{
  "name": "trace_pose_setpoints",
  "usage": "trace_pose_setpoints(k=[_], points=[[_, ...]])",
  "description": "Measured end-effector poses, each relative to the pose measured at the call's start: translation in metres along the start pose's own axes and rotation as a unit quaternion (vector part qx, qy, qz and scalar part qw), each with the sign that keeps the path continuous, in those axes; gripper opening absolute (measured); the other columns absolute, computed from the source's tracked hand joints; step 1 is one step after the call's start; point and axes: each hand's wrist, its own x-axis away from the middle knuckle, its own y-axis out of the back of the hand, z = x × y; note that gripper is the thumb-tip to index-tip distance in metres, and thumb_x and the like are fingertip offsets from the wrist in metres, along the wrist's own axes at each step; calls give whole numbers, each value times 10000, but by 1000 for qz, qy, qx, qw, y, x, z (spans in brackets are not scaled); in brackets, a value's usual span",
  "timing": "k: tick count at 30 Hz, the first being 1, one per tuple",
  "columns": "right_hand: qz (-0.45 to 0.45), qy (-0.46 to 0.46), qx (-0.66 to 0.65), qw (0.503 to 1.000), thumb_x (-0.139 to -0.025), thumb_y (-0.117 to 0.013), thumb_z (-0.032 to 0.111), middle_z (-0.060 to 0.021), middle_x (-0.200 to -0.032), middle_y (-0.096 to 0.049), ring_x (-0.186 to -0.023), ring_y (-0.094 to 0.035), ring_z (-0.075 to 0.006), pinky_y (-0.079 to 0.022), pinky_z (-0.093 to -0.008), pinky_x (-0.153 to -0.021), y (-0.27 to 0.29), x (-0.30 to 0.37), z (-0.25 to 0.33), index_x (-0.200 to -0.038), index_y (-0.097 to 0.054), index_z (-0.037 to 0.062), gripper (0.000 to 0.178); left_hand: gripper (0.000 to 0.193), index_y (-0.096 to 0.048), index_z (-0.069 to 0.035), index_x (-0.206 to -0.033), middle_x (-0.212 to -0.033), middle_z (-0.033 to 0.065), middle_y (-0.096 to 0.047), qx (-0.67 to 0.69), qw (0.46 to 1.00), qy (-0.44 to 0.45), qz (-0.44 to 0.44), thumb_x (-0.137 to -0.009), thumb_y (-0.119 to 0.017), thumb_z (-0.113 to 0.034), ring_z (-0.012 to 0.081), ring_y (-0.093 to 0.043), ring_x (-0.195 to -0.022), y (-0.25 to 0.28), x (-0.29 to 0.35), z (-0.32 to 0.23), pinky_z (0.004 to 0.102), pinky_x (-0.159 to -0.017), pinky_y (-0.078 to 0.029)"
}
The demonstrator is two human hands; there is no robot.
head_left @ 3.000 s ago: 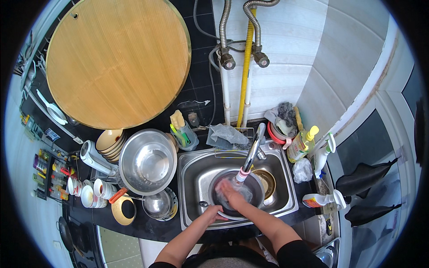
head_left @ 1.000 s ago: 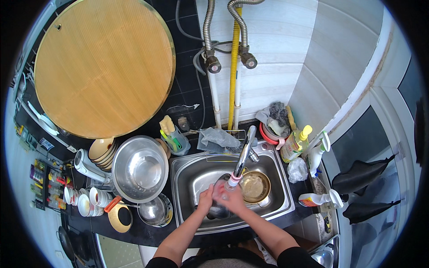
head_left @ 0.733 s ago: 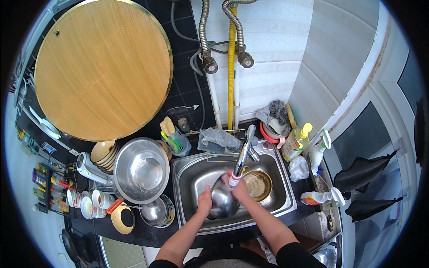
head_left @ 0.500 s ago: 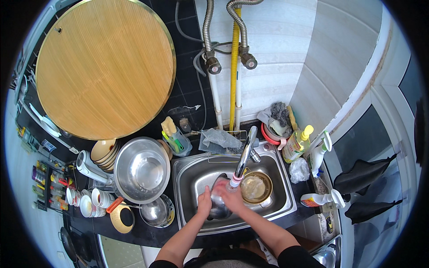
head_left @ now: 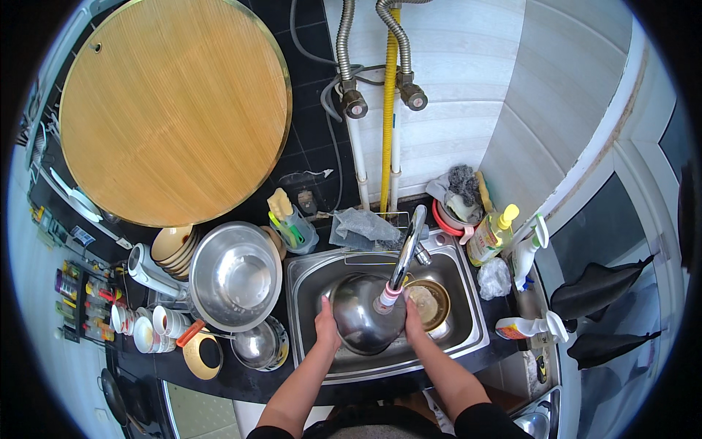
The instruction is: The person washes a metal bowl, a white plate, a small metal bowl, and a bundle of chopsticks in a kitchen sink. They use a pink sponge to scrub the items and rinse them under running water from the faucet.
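A round stainless steel bowl (head_left: 358, 322) is held over the sink (head_left: 307, 358), below the chrome faucet (head_left: 406, 249). Its rounded side seems to face up. My left hand (head_left: 327, 325) grips the bowl's left edge, thumb uppermost. On the opposite edge my right hand (head_left: 414, 317) holds it the same way; the fingers of both hands are partly hidden. Water seems to run from the pink-and-white faucet tip (head_left: 387, 296) onto the bowl. Behind my right hand, a smaller brass-coloured pan (head_left: 442, 316) with cloudy liquid rests in the sink.
Left of the sink stand a large steel basin (head_left: 235, 276), a steel pot (head_left: 256, 345), stacked bowls (head_left: 174, 252) and white cups (head_left: 150, 333). At right are a yellow-capped soap bottle (head_left: 493, 234), spray bottles (head_left: 526, 325) and a plastic bag (head_left: 494, 278). A round wooden board (head_left: 175, 110) leans behind.
The bowl has turned from a tilted, edge-on position to show its broad round face. My right hand has moved right, from near the faucet tip to the bowl's right edge.
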Motion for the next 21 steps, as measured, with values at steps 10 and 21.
trace_pose_setpoints(k=[10, 21], points=[[58, 300, 363, 880, -869, -471, 144, -85, -1090, -542, -1025, -499, -217, -372, -329, -898, -22, -16, -20, -1117, -534, 54, 271, 568, -497, 30, -1079, -1043, 132, -551, 57, 998, 26, -18, -872, -411, -492, 248, -568, -899, -21, -8, 30, 374, -790, -472], [86, 419, 516, 742, -720, -561, 78, -116, -1041, -494, -1034, -404, -319, -300, -416, -885, -57, 91, 54, -971, -572, 96, 252, 476, -507, 9, -1076, -1019, 108, -574, 143, 988, 12, -53, -909, -374, -417, 232, -568, -913, -28, -36, 47, 351, -813, -451]])
